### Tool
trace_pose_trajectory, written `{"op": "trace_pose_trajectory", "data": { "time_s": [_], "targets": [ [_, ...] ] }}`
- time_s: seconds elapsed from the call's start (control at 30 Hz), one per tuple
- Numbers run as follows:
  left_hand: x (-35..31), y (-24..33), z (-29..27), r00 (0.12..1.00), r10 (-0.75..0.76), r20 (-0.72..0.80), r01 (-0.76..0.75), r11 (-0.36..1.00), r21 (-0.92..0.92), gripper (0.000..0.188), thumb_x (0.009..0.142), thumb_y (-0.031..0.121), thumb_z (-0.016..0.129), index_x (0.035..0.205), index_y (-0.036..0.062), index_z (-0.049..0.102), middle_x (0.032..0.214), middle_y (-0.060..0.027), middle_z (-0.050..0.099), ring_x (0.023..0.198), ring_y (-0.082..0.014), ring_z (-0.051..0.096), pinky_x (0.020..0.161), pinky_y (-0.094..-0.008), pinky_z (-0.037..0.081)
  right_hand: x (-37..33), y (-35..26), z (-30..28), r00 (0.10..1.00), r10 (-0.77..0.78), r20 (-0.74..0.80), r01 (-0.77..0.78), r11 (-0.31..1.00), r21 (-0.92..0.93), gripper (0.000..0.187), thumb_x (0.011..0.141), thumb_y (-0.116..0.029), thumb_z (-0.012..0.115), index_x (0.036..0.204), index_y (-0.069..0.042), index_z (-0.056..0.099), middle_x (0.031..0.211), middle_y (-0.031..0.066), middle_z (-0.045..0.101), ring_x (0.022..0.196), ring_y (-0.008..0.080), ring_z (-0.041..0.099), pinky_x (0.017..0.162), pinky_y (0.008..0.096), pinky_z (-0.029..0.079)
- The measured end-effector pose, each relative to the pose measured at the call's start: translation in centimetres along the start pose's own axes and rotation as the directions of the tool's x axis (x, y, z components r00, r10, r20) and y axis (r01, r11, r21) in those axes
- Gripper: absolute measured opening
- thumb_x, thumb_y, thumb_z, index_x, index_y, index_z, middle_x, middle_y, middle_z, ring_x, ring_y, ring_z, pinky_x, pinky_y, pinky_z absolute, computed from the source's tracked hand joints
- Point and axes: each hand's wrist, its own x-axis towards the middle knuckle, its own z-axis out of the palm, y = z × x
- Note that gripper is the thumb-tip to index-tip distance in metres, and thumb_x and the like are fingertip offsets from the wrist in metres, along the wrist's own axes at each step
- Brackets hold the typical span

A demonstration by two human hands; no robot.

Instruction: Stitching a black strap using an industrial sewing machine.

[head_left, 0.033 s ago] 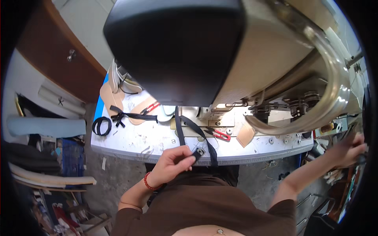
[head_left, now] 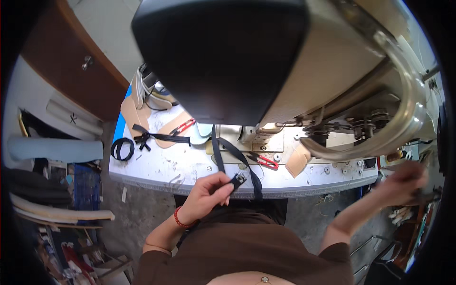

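Note:
At the table's front edge, my left hand (head_left: 209, 191) pinches the end of a black webbing strap, which has a small metal buckle (head_left: 241, 178) on it. The rest of the strap (head_left: 249, 167) loops over the tabletop, up toward the sewing machine (head_left: 223, 61). Far to the right, beyond the table's end, my right hand (head_left: 404, 183) is smeared by motion. A dark object (head_left: 431, 195) shows close beside it; whether the fingers touch it is unclear. Red-handled thread snips (head_left: 267, 162) lie on the table just right of the strap.
The machine's bulk covers the upper middle. On the white table (head_left: 142, 173) are a rolled black band (head_left: 122, 149), tied black strips (head_left: 166, 139), a red cutter (head_left: 183, 127), tan cut pieces (head_left: 298, 160) and several bobbins. Foam rolls (head_left: 57, 149) stand at left.
My right hand has shifted a little left and blurred more. The left hand keeps its pinch on the strap, with the buckle tipped up slightly. The view has tilted a little.

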Motion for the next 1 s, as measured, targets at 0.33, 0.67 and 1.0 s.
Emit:
{"op": "trace_pose_trajectory", "data": {
  "time_s": [0.33, 0.67, 1.0],
  "targets": [
    [1.0, -3.1, -2.1, 0.999, 0.023, -0.049, -0.039, 0.935, -0.353, 0.009, 0.095, 0.008, 0.051, 0.088, 0.0028, 0.051, 0.060, 0.0020, 0.049, 0.048, -0.0040, 0.044, 0.047, -0.0217, 0.041, -15.7, -2.4, 7.3, 0.278, 0.204, 0.939, 0.252, 0.927, -0.276, 0.022, 0.081, -0.020, 0.070, 0.095, -0.009, 0.058, 0.075, 0.0070, 0.055, 0.056, 0.0259, 0.057, 0.049, 0.0356, 0.044],
    [1.1, -4.3, -1.8, 1.000, 0.005, -0.007, -0.007, 0.862, -0.508, 0.013, 0.097, 0.014, 0.051, 0.090, 0.0035, 0.051, 0.062, 0.0022, 0.048, 0.050, -0.0046, 0.043, 0.051, -0.0220, 0.043, -18.4, -3.2, 7.8, 0.273, 0.191, 0.943, 0.382, 0.878, -0.289, 0.021, 0.079, -0.021, 0.070, 0.093, -0.010, 0.059, 0.072, 0.0050, 0.052, 0.057, 0.0235, 0.057, 0.048, 0.0350, 0.042],
    [3.0, -5.5, -3.9, 0.421, 0.861, 0.286, -0.535, -0.018, 0.845, 0.014, 0.074, 0.004, 0.065, 0.087, 0.0033, 0.068, 0.075, -0.0027, 0.058, 0.066, -0.0162, 0.056, 0.064, -0.0296, 0.047, -16.8, -1.3, 4.7, 0.390, 0.449, 0.804, -0.276, 0.890, -0.363, 0.014, 0.083, -0.003, 0.063, 0.096, -0.001, 0.058, 0.075, 0.0112, 0.057, 0.056, 0.0187, 0.056, 0.051, 0.0291, 0.043]
  ]
}}
